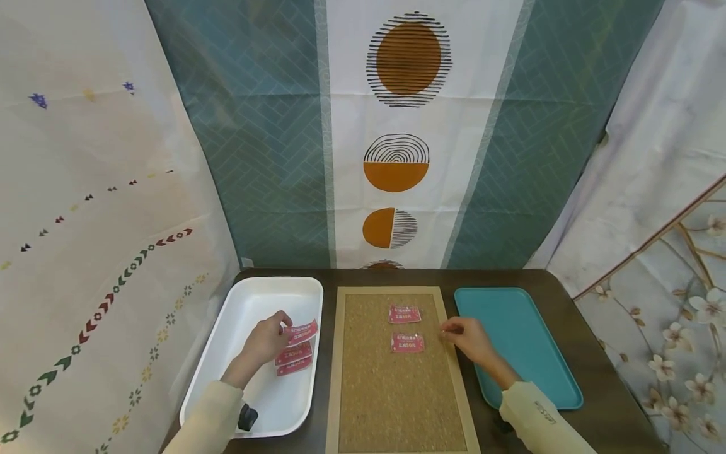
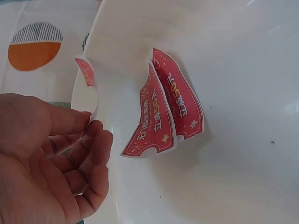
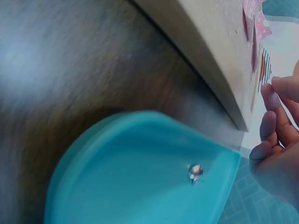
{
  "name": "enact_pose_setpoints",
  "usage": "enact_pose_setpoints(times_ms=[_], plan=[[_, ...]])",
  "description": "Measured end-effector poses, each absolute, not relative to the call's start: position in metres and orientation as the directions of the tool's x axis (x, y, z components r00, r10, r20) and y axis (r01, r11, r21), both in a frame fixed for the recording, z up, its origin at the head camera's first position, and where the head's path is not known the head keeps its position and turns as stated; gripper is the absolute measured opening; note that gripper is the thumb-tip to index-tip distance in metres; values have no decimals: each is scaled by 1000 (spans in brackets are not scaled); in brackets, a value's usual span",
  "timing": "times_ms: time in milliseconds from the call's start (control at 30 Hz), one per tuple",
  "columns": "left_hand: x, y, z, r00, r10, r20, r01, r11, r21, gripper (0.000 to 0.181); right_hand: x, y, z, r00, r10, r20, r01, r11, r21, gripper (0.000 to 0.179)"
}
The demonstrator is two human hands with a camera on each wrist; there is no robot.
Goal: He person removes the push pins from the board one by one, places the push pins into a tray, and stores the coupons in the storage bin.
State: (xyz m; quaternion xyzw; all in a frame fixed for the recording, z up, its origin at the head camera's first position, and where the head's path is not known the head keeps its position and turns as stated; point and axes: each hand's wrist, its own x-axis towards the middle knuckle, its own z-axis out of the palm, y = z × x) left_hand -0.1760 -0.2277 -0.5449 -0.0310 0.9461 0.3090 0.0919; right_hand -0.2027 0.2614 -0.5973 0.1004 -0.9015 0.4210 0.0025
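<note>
My left hand (image 1: 264, 342) pinches a red printed coupon (image 1: 303, 332) between thumb and fingertips, above the white tray (image 1: 227, 328). In the left wrist view this held coupon (image 2: 87, 73) is curved and seen nearly edge-on. Two more red coupons (image 2: 156, 123) lie overlapping in the tray, slightly bent. On the cork board (image 1: 391, 397) are two coupons, an upper one (image 1: 404, 314) and a lower one (image 1: 407, 343). My right hand (image 1: 472, 340) is over the board's right edge, thumb and index fingertips together. Whether something tiny sits between them cannot be made out.
A teal tray (image 1: 513, 315) stands right of the board; a small shiny metal item (image 3: 195, 171) lies in it. The wooden frame (image 3: 210, 51) rises above the dark tabletop (image 1: 601, 403). Curtains (image 1: 272, 189) hang behind and at both sides.
</note>
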Motion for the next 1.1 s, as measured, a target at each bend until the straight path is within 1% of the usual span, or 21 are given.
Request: enact_pose_setpoints(times_ms=[133, 333, 600, 800, 867, 1100], plan=[[-177, -236, -550, -972, 20, -235, -120, 815, 567, 27, -202, 272, -597, -981, -165, 101, -185, 640, -746, 7], [-178, -242, -549, -964, 31, -264, -122, 829, 545, 25, -201, 295, -598, -985, -142, 99, -168, 661, -732, 8], [-177, -246, -555, -954, 37, -297, -134, 834, 536, 23, -190, 316, -602, -987, -121, 108, -162, 679, -716, 6], [-178, -249, -555, -953, 28, -302, -138, 845, 516, 22, -186, 324, -604, -985, -125, 121, -174, 707, -685, 9], [-178, -250, -555, -952, 21, -306, -145, 848, 509, 23, -184, 327, -606, -984, -127, 122, -176, 713, -679, 7], [-176, -252, -557, -938, 11, -347, -174, 849, 499, 24, -181, 331, -612, -986, -134, 99, -166, 735, -657, 7]])
